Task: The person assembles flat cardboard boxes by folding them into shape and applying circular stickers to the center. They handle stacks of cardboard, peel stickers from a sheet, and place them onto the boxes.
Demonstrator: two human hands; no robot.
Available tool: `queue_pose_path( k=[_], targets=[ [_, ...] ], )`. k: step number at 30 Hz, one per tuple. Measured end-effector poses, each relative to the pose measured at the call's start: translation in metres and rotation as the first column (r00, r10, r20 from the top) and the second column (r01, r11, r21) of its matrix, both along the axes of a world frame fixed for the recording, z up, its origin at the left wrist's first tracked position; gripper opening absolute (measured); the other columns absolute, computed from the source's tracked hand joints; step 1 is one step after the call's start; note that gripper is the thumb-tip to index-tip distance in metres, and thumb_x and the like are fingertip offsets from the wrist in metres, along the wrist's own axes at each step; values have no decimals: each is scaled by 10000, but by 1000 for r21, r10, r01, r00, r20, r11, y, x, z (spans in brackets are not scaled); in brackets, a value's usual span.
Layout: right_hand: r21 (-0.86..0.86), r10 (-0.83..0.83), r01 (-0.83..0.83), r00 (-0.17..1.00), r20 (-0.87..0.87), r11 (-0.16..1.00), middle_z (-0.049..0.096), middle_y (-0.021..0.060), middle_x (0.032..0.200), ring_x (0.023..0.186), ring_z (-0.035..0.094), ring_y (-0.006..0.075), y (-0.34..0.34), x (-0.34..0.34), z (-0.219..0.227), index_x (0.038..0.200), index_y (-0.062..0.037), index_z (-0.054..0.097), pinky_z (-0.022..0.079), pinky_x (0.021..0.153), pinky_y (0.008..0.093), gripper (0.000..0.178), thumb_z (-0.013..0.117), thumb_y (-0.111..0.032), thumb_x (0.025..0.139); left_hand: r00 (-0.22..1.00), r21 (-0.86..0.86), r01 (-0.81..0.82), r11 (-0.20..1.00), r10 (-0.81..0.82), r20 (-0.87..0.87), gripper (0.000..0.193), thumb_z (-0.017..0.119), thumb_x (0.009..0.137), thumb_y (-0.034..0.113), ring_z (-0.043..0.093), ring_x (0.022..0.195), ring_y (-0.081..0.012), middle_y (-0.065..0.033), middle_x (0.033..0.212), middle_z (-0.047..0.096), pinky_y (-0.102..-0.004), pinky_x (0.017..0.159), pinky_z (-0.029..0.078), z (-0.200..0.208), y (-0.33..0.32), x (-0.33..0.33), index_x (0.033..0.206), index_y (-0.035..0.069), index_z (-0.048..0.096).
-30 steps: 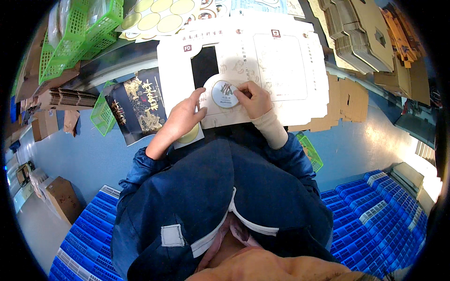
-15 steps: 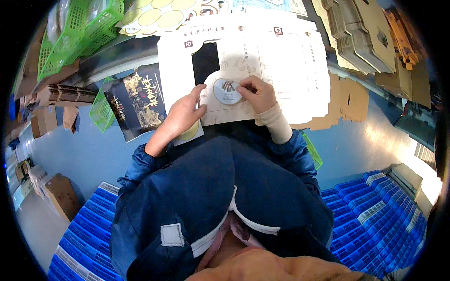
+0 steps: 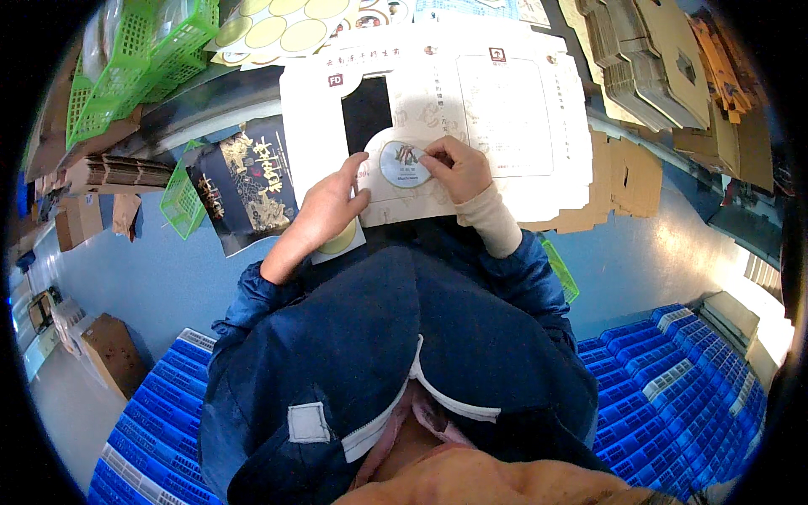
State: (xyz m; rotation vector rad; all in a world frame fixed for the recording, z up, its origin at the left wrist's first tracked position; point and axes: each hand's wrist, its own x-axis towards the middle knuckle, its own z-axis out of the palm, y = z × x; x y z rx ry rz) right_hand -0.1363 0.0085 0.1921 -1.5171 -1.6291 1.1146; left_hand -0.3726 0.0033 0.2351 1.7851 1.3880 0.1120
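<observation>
The grip of the right hand (image 3: 454,168) is a fingertip pinch closed on the edge of a round sticker (image 3: 405,163), pressing it onto a rounded flap of the flat white carton blank (image 3: 505,118). The left hand (image 3: 324,210) lies flat and loose on the blank's left side, holding nothing and steadying the card just beside the sticker. The blank sits at the desk's near edge, in front of the person, and reaches back toward the far edge.

The step in hand looks like seating the sticker on the flap. The next move likely calls for smoothing it flat from the centre outward while the left hand keeps the card from sliding.

Left of the blank lies a dark printed pouch (image 3: 244,181). A sheet of round yellow labels (image 3: 282,29) lies at the far edge, green baskets (image 3: 143,59) stand at the far left corner, and brown folded cartons (image 3: 648,67) are stacked at the far right.
</observation>
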Motion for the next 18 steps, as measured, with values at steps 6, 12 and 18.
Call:
queue_pose_path(
  k=[6, 12, 18],
  targets=[
    [87, -4, -4, 996, 90, 996, 648, 114, 759, 664, 626, 201, -1, -3, 0, 861, -20, 613, 489, 606, 284, 139, 655, -139, 804, 994, 41, 97, 994, -95, -43, 584, 526, 817, 139, 604, 771, -360, -195, 812, 606, -433, 709, 479, 5, -3, 4, 1373, 168, 349],
    [132, 13, -61, 941, 338, 989, 625, 103, 799, 717, 616, 258, -2, -9, 6, 948, -54, 589, 490, 648, 332, 228, 664, -201, 792, 982, 134, 177, 975, -166, -91, 492, 471, 825, 102, 610, 779, -346, -188, 831, 617, -435, 710, 485, -1, -6, 7, 1310, 185, 456],
    [354, -218, 32, 839, 498, 935, 582, 144, 889, 796, 592, 307, 21, 2, 12, 1016, -37, 558, 481, 678, 378, 449, 716, -341, 725, 979, 156, 181, 971, -163, -123, 486, 463, 817, 87, 612, 783, -342, -184, 830, 621, -437, 706, 485, -1, -6, 10, 1295, 176, 470]
  ],
)
